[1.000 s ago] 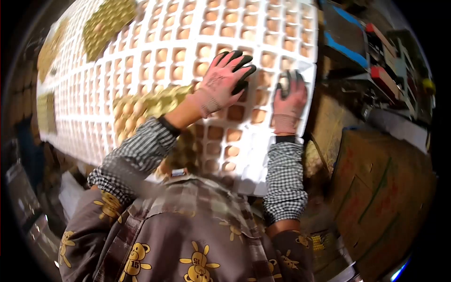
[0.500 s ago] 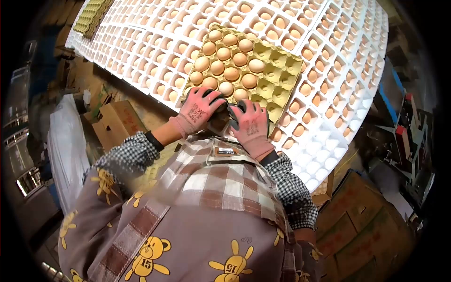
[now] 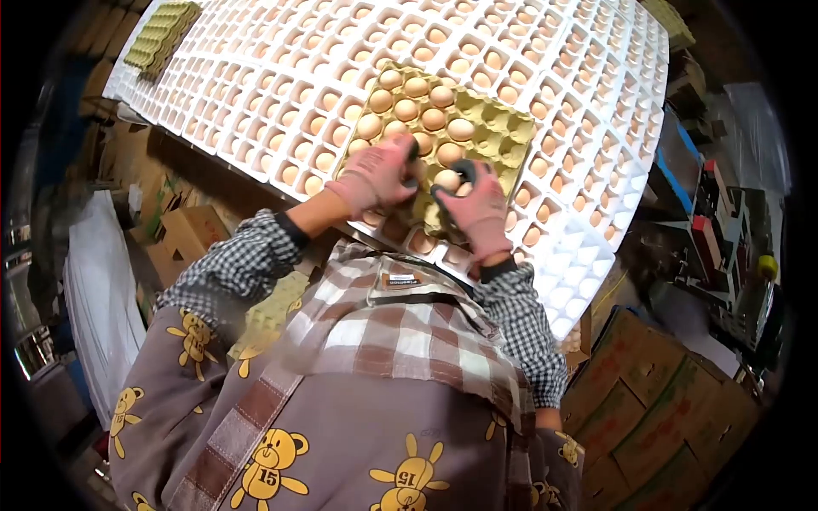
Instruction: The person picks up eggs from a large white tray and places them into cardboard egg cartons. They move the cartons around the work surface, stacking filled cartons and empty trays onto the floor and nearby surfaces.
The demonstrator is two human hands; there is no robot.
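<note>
A yellow-green pulp egg tray (image 3: 490, 136) lies tilted across the white egg trays, with light brown eggs (image 3: 434, 118) in its far left part and bare cups along its right side. My left hand (image 3: 375, 177), in a pink glove with dark fingertips, is over the tray's near left part. Its fingers are curled, and what they hold is hidden. My right hand (image 3: 479, 209), gloved the same way, is at the tray's near right part, with thumb and fingers around an egg (image 3: 447, 180). Another egg seems to sit under those fingers.
White trays with many eggs cover the table; one white tray (image 3: 584, 268) at the near right has bare cups. A stack of pulp trays (image 3: 160, 38) stands far left. Cardboard boxes (image 3: 194, 234) lie left below the table, and more cartons (image 3: 656, 396) lie at right.
Both hands have come off the tray's near edge. My left hand moved up over the tray and curled; my right closed around an egg. Several near cups are now bare. The view shifted slightly.
</note>
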